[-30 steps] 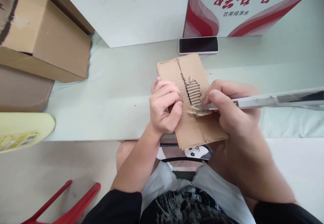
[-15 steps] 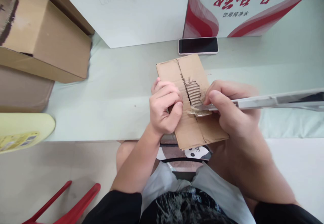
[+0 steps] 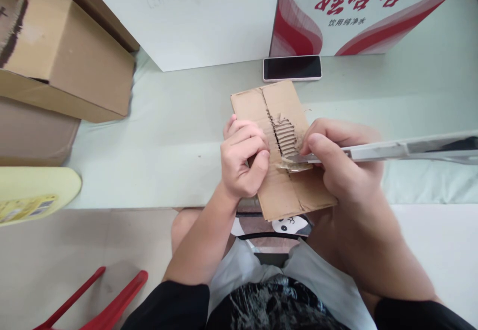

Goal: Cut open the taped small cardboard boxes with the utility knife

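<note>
A small flat piece of cardboard [image 3: 284, 98] lies tilted over the table's front edge, with a seam down its length. Beside the seam its top layer is torn off, baring a ridged patch [image 3: 286, 138]. My left hand [image 3: 244, 158] is closed on the cardboard's left edge with curled fingers. In my right hand [image 3: 343, 161], thumb and fingers wrap round a utility knife [image 3: 392, 151], its long body pointing right. The knife's blade touches the cardboard at the patch's lower end, where a loose peeled strip with shiny tape [image 3: 295, 166] sticks up.
A phone [image 3: 292, 67] lies just beyond the cardboard. Behind it stand a white box [image 3: 209, 21] and a red-and-white printed carton [image 3: 336, 34]. Brown boxes [image 3: 89, 61] and a yellow container [image 3: 41, 190] are at the left. Red bars [image 3: 123, 295] show at the lower left.
</note>
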The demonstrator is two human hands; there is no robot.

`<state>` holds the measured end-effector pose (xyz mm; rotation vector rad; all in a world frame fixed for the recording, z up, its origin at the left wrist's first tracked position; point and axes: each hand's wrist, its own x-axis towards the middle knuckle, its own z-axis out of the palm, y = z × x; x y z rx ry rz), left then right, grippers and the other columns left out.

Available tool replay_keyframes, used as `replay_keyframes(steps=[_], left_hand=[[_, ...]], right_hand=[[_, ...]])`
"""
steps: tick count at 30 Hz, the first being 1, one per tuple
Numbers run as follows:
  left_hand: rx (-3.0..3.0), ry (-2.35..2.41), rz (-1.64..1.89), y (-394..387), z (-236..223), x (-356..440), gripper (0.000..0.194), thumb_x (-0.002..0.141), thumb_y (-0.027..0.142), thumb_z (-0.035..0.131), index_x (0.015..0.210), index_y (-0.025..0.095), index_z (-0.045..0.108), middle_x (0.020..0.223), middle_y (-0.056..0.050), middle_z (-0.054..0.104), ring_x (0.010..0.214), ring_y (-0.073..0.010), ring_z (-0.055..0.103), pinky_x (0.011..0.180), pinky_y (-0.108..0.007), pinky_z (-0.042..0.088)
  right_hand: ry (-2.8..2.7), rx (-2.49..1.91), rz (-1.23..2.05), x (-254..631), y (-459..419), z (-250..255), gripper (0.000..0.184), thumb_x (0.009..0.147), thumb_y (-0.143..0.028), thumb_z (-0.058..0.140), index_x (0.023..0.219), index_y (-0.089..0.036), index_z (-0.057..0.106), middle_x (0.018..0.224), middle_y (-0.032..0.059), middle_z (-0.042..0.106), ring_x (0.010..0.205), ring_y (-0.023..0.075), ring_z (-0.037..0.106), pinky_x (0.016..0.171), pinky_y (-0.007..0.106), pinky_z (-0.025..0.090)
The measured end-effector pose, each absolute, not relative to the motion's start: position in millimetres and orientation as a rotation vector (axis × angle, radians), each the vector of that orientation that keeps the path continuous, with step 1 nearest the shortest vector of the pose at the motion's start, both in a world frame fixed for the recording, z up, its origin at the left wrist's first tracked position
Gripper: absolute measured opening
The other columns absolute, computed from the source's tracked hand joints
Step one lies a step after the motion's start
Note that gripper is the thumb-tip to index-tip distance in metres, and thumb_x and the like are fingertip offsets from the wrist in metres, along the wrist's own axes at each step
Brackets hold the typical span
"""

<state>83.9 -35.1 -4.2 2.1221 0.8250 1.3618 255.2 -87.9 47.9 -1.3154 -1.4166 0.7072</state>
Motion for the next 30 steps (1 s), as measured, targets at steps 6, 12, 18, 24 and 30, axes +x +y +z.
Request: replay_keyframes(steps=[6,12,18,24,30], left_hand=[[2.11,0.816,1.373,-35,-4,84,0.026,0.091,0.02,0.05,0.066,0.025,0.046,0.072,0.001,0.065,0.086,-0.0228,0.063,0.117,-0.056,0.038],[2.1,0.795,1.387,-35,-5,85,0.026,0.091,0.02,0.05,0.066,0.024,0.045,0.072,0.001,0.065,0.087,-0.022,0.063,0.117,-0.056,0.037],[2.108,0.806,1.383,-35,-4,85,0.024,0.091,0.021,0.05,0.068,0.025,0.047,0.072,0.001,0.065,0.086,-0.0227,0.064,0.115,-0.057,0.039],[2.124,0.806,1.367,-34,-4,84,0.024,0.092,0.023,0.05,0.068,0.025,0.049,0.073,0.0,0.067,0.085,-0.023,0.065,0.113,-0.056,0.042],[2.083,0.802,1.378,-34,-4,84,0.02,0.089,0.019,0.052,0.069,0.025,0.051,0.073,0.001,0.066,0.086,-0.0226,0.064,0.113,-0.056,0.042]], right_hand=[[-1.412,-1.299,0.716,255,-88,48,0.036,0.094,-0.021,0.059,0.059,-0.023,0.054,0.057,-0.0011,0.053,0.055,0.0136,0.046,0.054,0.033,0.037],[-1.425,-1.278,0.7,255,-88,47,0.037,0.096,-0.023,0.06,0.059,-0.023,0.053,0.058,-0.0013,0.053,0.054,0.0134,0.046,0.053,0.033,0.037],[-1.394,-1.271,0.702,256,-89,44,0.039,0.099,-0.042,0.061,0.064,-0.024,0.06,0.062,-0.0003,0.056,0.054,0.0139,0.046,0.053,0.034,0.038],[-1.199,-1.174,0.879,253,-92,37,0.062,0.089,-0.086,0.048,0.082,-0.027,0.064,0.057,-0.0027,0.054,0.044,0.0132,0.043,0.042,0.032,0.033],[-1.027,-1.166,0.644,243,-84,39,0.038,0.094,-0.065,0.065,0.091,-0.029,0.053,0.068,-0.0054,0.061,0.039,0.0086,0.042,0.035,0.028,0.027]])
